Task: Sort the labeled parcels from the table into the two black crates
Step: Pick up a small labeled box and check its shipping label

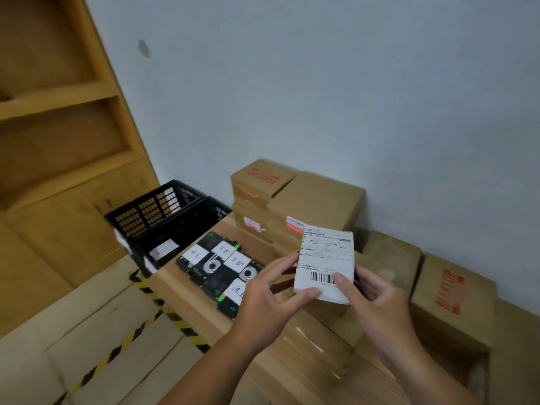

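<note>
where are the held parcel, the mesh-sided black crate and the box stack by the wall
parcel (325,260): head view, middle of its white label
black crate (147,213): head view, on its mesh side wall
box stack (317,197): head view, top of the big box

We find the crates (163,217) at the counter's (193,308) far left, boxes (292,200) stacked far behind, and boards (219,270) lying between.
</note>
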{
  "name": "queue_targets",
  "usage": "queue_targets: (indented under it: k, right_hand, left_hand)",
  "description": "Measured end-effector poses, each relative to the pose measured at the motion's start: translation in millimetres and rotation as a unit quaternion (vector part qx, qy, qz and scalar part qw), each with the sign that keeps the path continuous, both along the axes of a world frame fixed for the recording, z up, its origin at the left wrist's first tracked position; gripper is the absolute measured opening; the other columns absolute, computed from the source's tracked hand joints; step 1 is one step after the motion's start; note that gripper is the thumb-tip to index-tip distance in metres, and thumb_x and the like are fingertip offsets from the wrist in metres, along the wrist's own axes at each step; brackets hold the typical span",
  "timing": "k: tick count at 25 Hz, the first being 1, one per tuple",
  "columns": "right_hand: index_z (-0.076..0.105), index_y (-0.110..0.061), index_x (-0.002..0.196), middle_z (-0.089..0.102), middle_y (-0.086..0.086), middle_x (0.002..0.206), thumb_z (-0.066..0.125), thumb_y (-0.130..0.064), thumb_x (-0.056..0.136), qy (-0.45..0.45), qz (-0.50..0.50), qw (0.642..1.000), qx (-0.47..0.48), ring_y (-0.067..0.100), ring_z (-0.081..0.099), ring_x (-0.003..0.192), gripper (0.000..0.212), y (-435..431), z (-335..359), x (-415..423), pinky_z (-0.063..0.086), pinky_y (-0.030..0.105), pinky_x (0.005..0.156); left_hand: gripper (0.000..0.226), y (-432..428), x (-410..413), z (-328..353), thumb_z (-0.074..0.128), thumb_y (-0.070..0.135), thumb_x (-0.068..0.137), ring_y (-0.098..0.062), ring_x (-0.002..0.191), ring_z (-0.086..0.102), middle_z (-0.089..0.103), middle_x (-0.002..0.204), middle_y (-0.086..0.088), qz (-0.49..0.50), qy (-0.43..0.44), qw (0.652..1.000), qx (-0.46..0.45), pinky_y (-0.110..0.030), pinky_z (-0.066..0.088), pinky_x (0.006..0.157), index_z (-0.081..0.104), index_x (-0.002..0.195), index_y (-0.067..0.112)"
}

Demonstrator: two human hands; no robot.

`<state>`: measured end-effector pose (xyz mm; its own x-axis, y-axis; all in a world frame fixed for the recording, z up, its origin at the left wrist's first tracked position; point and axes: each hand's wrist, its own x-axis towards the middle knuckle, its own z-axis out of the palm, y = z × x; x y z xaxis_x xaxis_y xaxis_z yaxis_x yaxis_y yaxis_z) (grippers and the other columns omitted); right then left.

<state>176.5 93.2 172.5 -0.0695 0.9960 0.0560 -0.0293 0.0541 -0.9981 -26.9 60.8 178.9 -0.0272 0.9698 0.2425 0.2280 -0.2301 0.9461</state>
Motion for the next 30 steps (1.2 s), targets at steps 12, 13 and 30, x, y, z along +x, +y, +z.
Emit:
queue_targets:
  k: [12,13,30]
  right_hand:
    - [0.074,-0.048,0.099,0.076,-0.024,0.105,0.080,-0.027,0.086,-0.035,0.127,0.991,0.016,-0.003,0.071,0.102,0.026,-21,-4,-178,0.059,0.019,0.080]
    - [0.074,-0.053,0.096,0.076,-0.027,0.104,0.080,-0.027,0.086,-0.037,0.139,0.989,0.020,-0.005,0.071,0.101,0.029,-23,-5,-191,0.058,0.015,0.075]
    - [0.071,-0.056,0.102,0.074,-0.028,0.106,0.077,-0.030,0.089,-0.032,0.217,0.976,0.002,-0.007,0.069,0.104,0.030,71,-42,-363,0.058,0.016,0.075]
  left_hand:
    - [0.040,-76,-151,-16,0.066,0.031,0.099,-0.004,0.124,0.062,0.064,0.136,0.020,0.182,-0.050,0.982,-0.014,-0.035,0.059,0.096,0.062,0.139,0.033]
    - [0.041,-80,-163,-17,0.066,0.032,0.099,-0.003,0.124,0.062,0.065,0.136,0.020,0.190,-0.049,0.980,-0.014,-0.035,0.060,0.095,0.062,0.139,0.034]
    - [0.036,-4,-311,-32,0.061,0.034,0.101,0.003,0.122,0.060,0.068,0.127,0.024,0.287,-0.026,0.955,-0.066,-0.019,0.057,0.085,0.063,0.137,0.038]
